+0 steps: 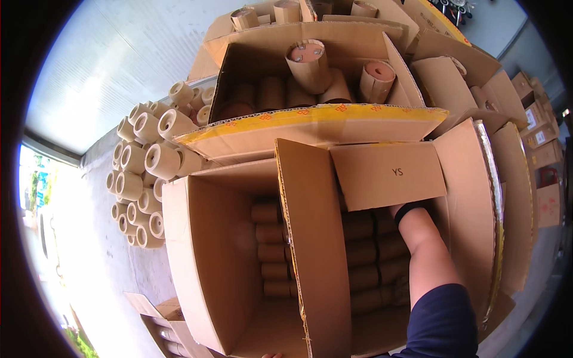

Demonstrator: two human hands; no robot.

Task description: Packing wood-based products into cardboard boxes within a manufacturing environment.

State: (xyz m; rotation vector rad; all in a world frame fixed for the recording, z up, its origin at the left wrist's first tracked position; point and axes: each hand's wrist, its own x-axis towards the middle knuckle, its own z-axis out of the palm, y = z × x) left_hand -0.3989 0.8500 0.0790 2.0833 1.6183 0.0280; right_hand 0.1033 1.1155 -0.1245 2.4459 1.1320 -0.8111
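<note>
My right arm reaches down into the right half of a large open cardboard box [468,197]. Just past a black wristband, a sliver of my right hand [396,209] shows; an inner cardboard flap [388,177] hides its fingers. Beside that arm, brown paper-wrapped cylinders [361,256] lie in stacked rows. More cylinders [273,250] lie in the left half, beyond a standing cardboard panel [316,250]. Only a bit of my left hand [272,355] shows at the bottom edge, by the box's near side; whether it grips anything is not visible.
Behind stands another open carton [310,128] holding wrapped cylinders, one upright [309,65]. Pale hollow cylinders [143,158] are piled at the left. Further open cartons [447,83] crowd the back and right. A small carton [161,322] sits at the lower left.
</note>
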